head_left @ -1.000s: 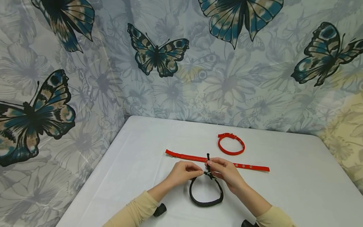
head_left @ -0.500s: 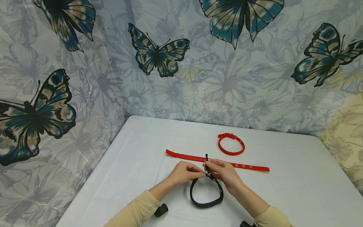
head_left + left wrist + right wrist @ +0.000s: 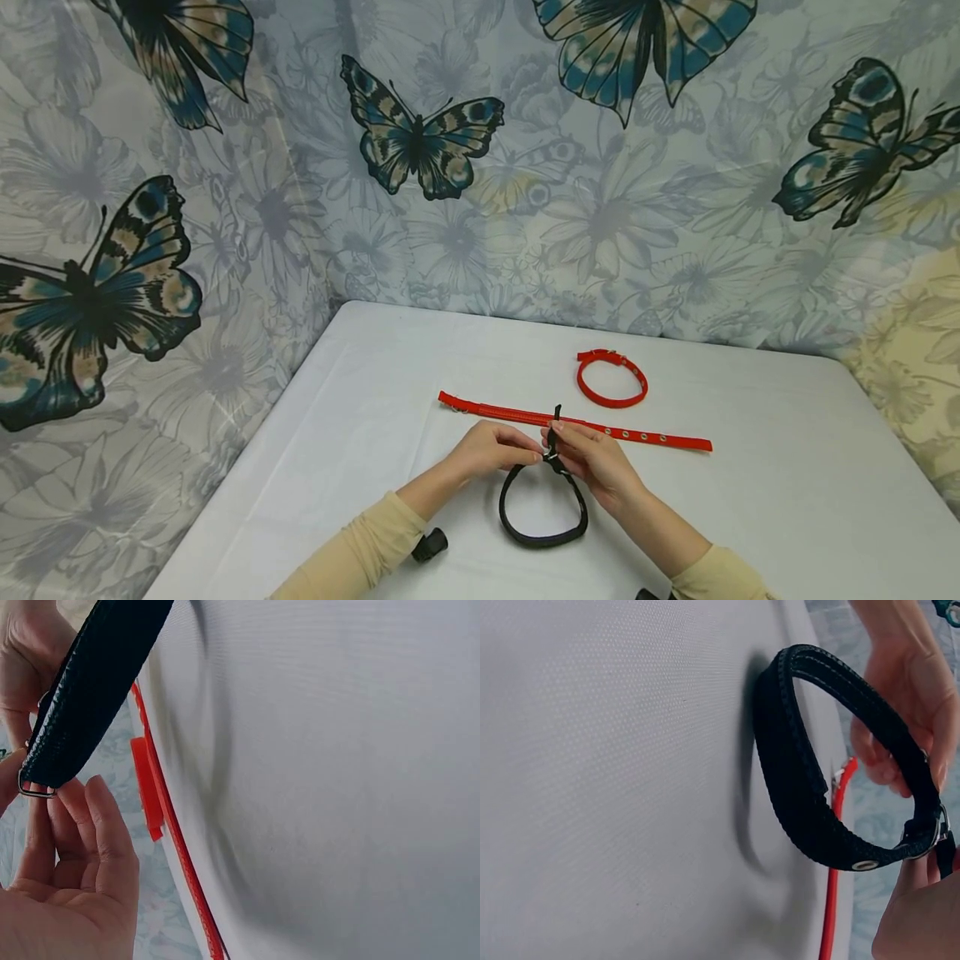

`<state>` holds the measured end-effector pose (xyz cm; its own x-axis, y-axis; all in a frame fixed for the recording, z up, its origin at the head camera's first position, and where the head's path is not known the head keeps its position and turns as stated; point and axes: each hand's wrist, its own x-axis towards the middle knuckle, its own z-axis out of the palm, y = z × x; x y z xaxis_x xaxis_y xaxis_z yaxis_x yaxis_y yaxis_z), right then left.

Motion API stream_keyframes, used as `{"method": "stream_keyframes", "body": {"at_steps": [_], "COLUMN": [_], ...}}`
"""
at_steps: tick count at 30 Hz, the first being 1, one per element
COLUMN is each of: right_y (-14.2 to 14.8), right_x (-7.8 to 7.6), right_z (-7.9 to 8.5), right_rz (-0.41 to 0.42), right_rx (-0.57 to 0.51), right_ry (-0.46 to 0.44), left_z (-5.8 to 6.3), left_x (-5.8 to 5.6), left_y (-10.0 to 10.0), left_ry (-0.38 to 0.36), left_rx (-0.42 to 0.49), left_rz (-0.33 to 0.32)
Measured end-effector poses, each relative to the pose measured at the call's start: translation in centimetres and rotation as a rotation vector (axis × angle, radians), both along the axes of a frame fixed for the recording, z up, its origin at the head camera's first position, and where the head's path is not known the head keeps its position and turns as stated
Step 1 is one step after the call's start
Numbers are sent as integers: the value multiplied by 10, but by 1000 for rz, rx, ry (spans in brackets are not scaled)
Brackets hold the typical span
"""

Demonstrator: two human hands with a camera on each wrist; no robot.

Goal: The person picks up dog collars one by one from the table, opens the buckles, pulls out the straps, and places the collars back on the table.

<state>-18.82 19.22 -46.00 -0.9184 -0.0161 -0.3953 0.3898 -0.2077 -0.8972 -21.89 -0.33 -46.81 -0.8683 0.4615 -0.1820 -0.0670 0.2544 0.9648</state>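
A black collar [image 3: 543, 540] with metal eyelets hangs in a closed loop between both hands, its metal buckle [image 3: 551, 456] at the top. My left hand [image 3: 487, 450] pinches the collar beside the buckle with thumb and forefinger; in the left wrist view its other fingers [image 3: 112, 832] are loosely bent. My right hand [image 3: 596, 458] pinches the strap's free end, whose tip [image 3: 557, 412] sticks up above the fingers. The right wrist view shows the collar loop [image 3: 795, 772] from the side, with the strap through the buckle [image 3: 939, 825].
Behind the hands a red collar [image 3: 510, 413] lies stretched out on the white table [image 3: 787, 500]. Farther back is a second red collar [image 3: 611, 405], buckled into a ring. A black object [image 3: 430, 546] shows beside the left sleeve. Butterfly-patterned cloth [image 3: 457, 250] stands behind the table.
The strap's free end swayed left, then back to the right, in my right hand's grip. My left fingers have shifted slightly right, closer to the buckle. The red collars have stayed put.
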Motion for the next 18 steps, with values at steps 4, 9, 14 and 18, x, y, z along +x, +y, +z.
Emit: {"method": "stream_keyframes", "body": {"at_steps": [4, 9, 14, 18], "right_y": [0, 0, 0, -1], "right_x": [1, 1, 2, 2], "right_z": [-2, -2, -1, -2], "right_rz": [1, 13, 13, 8], "right_rx": [-14, -15, -22, -28], "right_ry": [-5, 5, 8, -4], "left_z": [0, 0, 2, 4], "left_x": [-1, -3, -6, -10], "left_y": [1, 2, 3, 3], "left_ry": [-30, -16, -39, -77], "left_rx": [-24, -47, -68, -70], "left_rz": [6, 28, 14, -39]}}
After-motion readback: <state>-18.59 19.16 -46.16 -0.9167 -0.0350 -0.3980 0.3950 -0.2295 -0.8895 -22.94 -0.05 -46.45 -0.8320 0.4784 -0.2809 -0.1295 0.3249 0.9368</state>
